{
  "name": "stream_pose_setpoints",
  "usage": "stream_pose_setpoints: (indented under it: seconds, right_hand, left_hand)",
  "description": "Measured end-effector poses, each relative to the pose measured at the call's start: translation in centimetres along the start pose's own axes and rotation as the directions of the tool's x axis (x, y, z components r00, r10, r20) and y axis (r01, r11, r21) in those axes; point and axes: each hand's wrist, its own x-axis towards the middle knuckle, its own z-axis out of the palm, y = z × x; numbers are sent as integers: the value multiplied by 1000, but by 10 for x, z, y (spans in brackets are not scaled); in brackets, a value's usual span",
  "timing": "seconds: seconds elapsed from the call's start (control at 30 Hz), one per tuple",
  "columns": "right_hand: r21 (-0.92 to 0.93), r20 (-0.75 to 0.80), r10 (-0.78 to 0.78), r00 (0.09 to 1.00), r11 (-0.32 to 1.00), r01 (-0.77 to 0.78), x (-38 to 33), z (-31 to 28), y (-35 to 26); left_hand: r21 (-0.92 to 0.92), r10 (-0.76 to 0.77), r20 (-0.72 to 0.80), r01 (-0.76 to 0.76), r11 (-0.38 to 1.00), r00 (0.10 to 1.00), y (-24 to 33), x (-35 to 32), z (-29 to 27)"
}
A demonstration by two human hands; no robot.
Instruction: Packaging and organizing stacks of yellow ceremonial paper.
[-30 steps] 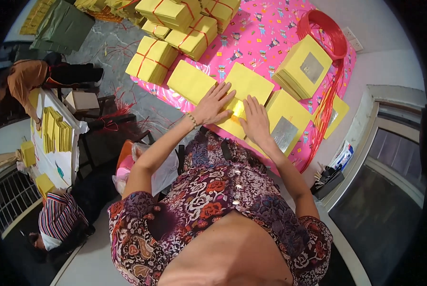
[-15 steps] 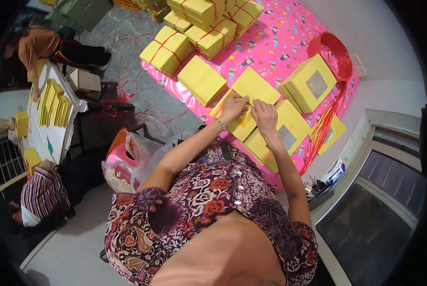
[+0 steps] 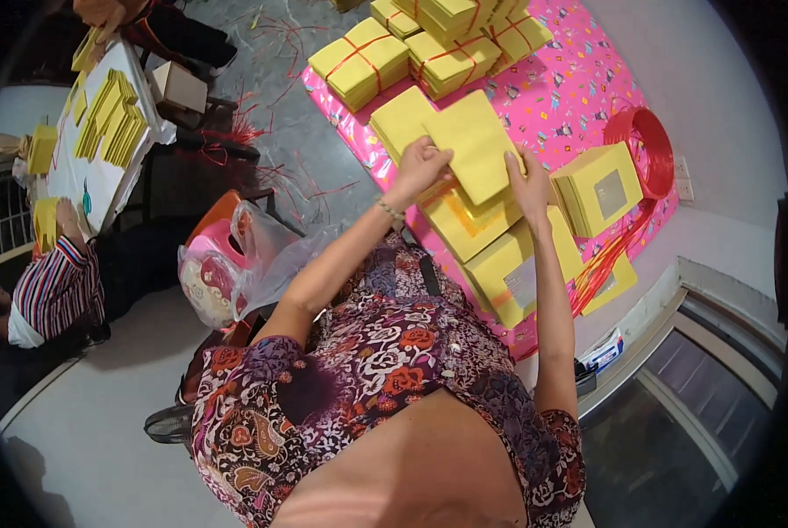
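Note:
A flat yellow paper envelope (image 3: 476,145) is held between my two hands, over the stacks on the pink table. My left hand (image 3: 423,167) pinches its left edge with fingers curled. At its right edge my right hand (image 3: 530,187) grips with the thumb on top; the other fingers are partly hidden. Below lies a yellow envelope stack (image 3: 464,227) with orange marks. Another yellow stack (image 3: 401,116) sits just beyond my left hand, partly covered by the held envelope. Nearer my right forearm is a stack of windowed envelopes (image 3: 510,277).
Bundles tied with red strips (image 3: 359,62) stand at the far side of the pink patterned tabletop (image 3: 579,114). At right are an envelope stack (image 3: 601,189) and a red strip coil (image 3: 660,167). Two people work at a white table (image 3: 103,198). A plastic bag (image 3: 275,255) is beside me.
Both hands have lifted from the stack, and the envelope is now held up flat between them, farther from me. The whole view has shifted, with the tables at different places in it.

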Motion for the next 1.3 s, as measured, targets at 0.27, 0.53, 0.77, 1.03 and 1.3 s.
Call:
stream_pose_setpoints:
  seconds: [0.27, 0.53, 0.77, 1.03, 1.3]
  right_hand:
    - [32, 362, 49, 931, 997, -65, 56, 92, 15]
    - [-213, 467, 171, 867, 974, -77, 62, 112, 30]
    - [-347, 488, 242, 839, 935, -68, 63, 114, 28]
    - [-452, 492, 276, 826, 892, -29, 61, 124, 33]
    - [-544, 445, 216, 869, 836, 71, 55, 122, 18]
  left_hand:
    - [148, -41, -166, 66, 987, 985, -2, 36, -78]
    - [231, 42, -290, 27, 972, 956, -38, 64, -86]
    - [316, 67, -333, 45, 948, 941, -49, 73, -87]
    - [759, 437, -347, -25, 650, 830, -53, 58, -68]
    - [942, 721, 222, -336, 16, 656, -55, 50, -65]
